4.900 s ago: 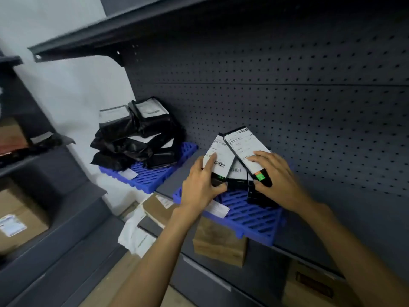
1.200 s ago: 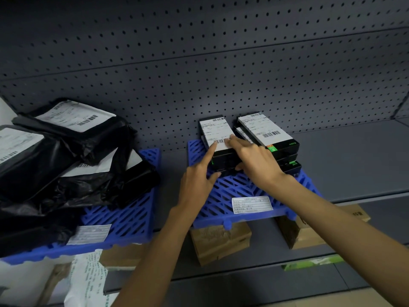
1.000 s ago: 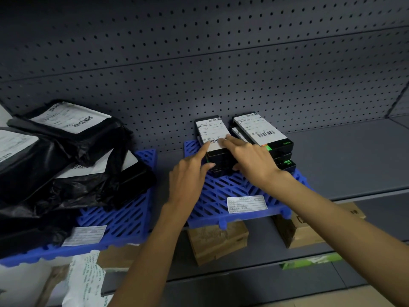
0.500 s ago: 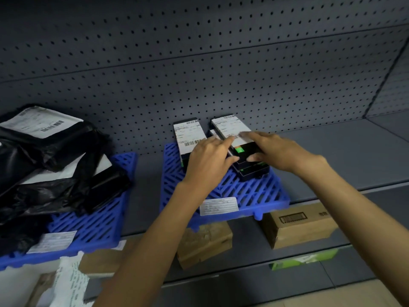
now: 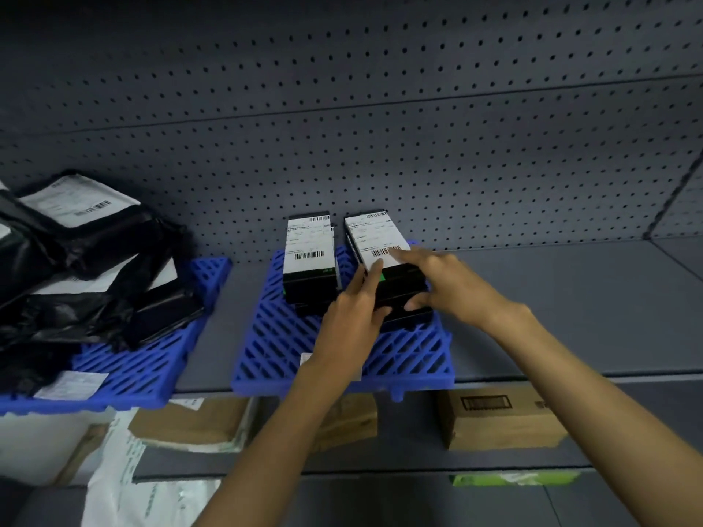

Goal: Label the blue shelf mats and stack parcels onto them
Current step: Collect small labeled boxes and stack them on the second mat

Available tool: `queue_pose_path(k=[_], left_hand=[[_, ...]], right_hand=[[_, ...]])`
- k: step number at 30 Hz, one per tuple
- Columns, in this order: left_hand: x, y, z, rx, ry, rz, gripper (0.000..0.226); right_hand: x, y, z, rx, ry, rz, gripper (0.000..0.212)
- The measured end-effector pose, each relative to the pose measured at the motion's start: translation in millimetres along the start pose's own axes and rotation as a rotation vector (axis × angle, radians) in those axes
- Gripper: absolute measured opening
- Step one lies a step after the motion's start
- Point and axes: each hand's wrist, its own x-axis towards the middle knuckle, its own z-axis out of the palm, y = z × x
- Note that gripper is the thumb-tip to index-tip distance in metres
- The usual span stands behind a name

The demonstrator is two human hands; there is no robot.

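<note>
My left grip [image 5: 355, 313] and right grip [image 5: 445, 285] both press, fingers spread, against the right stack of black boxes [image 5: 392, 275] mid-frame, clamped on nothing. The left stack [image 5: 310, 260] stands just beside it on the blue mat [image 5: 414, 359] (black mailers [image 5: 87, 260] fill the left mat [image 5: 152, 367]).

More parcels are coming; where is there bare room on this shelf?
Bare: the grey shelf right of the middle blue mat, and that mat's front strip. Crowded: the left mat under black bags.
</note>
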Motion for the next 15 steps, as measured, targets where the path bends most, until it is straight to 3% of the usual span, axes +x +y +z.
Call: queue_pose_path(k=[6,15], left_hand=[[-12,11,3,-0.206,0.111,-0.094,0.075],[-27,20,16,-0.175,0.172,-0.111,0.080]], right_hand=[[-5,5,8,-0.015,0.102,-0.090,0.086],[-21,28,16,0.024,0.025,-0.142,0.100]])
